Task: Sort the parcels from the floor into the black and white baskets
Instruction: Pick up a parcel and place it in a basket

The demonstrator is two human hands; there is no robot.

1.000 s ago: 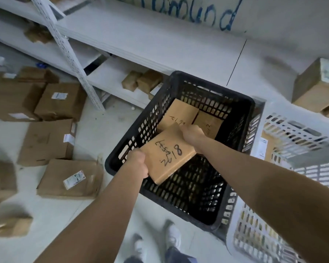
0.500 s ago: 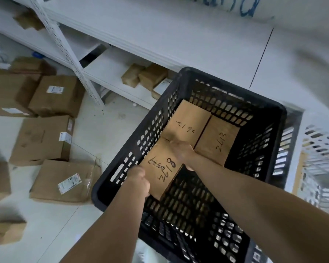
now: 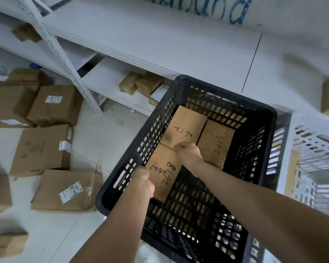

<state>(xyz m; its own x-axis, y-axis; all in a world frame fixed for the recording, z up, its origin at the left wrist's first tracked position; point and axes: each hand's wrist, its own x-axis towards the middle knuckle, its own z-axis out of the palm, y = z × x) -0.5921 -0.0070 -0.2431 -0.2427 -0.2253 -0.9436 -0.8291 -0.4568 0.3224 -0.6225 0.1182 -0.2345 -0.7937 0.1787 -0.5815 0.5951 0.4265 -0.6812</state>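
step: seating the parcel (image 3: 164, 173) marked 2618 in the black basket (image 3: 226, 93), near-left slot
parcel: down inside the basket, beside the left wall, far edge up against the back-left parcel (image 3: 184, 128); can't tell if it's fully on the bottom
left hand (image 3: 143, 179): gripping the parcel's near-left edge, just inside the rim
right hand (image 3: 188, 151): fingers curled over the far-right corner, where it meets the 2613 parcel (image 3: 217, 147)
how: keep it flat and square to the wall, butt the far edge to the back parcel, lower the near edge last
release: my call, right hand out first, since those fingers sit in the seam between boxes; left lets go once it lies flat
risk: pinched fingertips, or the box landing cocked on its neighbour
left to do: floor parcels (image 3: 44, 149) to the left, white basket (image 3: 315, 143) to the right
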